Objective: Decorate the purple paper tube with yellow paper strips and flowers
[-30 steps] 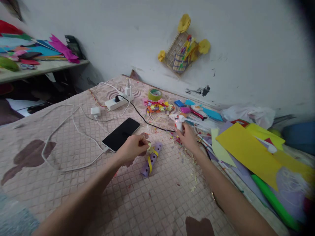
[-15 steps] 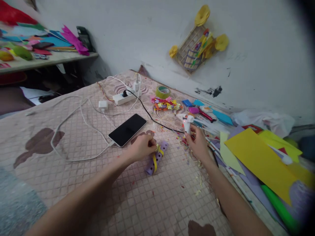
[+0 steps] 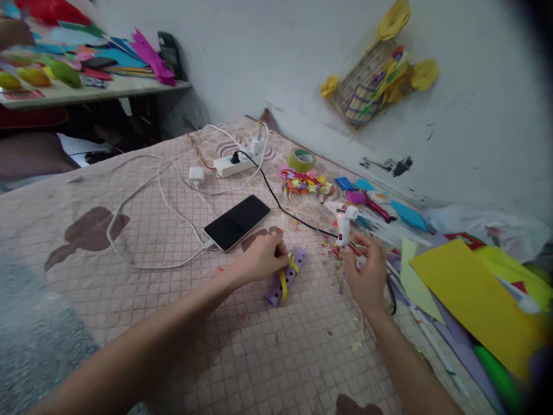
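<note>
My left hand [image 3: 261,258] rests on the near end of a purple perforated foam roll [image 3: 285,283], its fingers pinching a yellow paper strip [image 3: 283,282] wrapped around it. My right hand [image 3: 367,276] is open, fingers apart, holding nothing. Just above it, a white hot glue gun [image 3: 343,220] stands upright on the patterned bedspread [image 3: 173,323], its red light lit. Its black cord [image 3: 294,218] runs back to a white power strip [image 3: 231,165]. Small paper shavings [image 3: 337,251] lie near my right hand.
A black smartphone [image 3: 237,222] lies left of my left hand, with white cables and a charger [image 3: 196,176] beyond it. Green tape [image 3: 301,160], coloured paper scraps [image 3: 306,183] and yellow sheets [image 3: 475,294] lie ahead and right. A shelf [image 3: 86,92] holds coloured paper.
My right hand has let go of the glue gun and moved down and right, leaving the gun standing. My left hand stays on the foam roll. The view has turned slightly.
</note>
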`<state>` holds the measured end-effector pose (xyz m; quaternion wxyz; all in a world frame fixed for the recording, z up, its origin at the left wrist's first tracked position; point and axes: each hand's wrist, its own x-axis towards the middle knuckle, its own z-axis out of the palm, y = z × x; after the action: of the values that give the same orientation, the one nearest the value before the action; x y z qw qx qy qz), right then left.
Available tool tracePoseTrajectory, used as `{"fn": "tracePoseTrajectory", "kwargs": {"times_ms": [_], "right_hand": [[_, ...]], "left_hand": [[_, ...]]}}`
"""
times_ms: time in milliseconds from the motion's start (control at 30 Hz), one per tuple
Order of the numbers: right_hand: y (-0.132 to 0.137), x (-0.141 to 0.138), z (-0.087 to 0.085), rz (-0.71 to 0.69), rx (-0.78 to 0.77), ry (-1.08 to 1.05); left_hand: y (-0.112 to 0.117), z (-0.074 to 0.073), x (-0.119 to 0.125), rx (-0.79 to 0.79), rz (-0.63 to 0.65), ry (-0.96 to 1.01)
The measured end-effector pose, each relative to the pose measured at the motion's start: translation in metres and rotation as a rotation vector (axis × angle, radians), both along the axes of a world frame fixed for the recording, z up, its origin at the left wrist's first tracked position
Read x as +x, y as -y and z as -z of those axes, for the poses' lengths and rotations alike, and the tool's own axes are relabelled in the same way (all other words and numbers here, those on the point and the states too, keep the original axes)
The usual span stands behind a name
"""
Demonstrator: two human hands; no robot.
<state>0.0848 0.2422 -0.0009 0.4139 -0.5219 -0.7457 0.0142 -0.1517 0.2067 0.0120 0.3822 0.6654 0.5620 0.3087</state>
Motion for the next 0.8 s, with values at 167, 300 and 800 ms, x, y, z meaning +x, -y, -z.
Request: {"fn": "tracePoseTrajectory", "kwargs": {"times_ms": [167, 300, 800], "right_hand": [[0.019, -0.02, -0.001, -0.179, -0.08, 0.033], [0.031, -0.032, -0.001, -0.305, -0.147, 0.079], [0.043, -0.041, 0.008, -0.447, -0.266, 0.12]], "left_hand": [[-0.001, 0.001, 0.0, -0.004, -0.003, -0.006], [-0.001, 0.001, 0.0, -0.016, -0.004, -0.013], [0.0, 0.004, 0.002, 0.013, -0.011, -0.012]]}}
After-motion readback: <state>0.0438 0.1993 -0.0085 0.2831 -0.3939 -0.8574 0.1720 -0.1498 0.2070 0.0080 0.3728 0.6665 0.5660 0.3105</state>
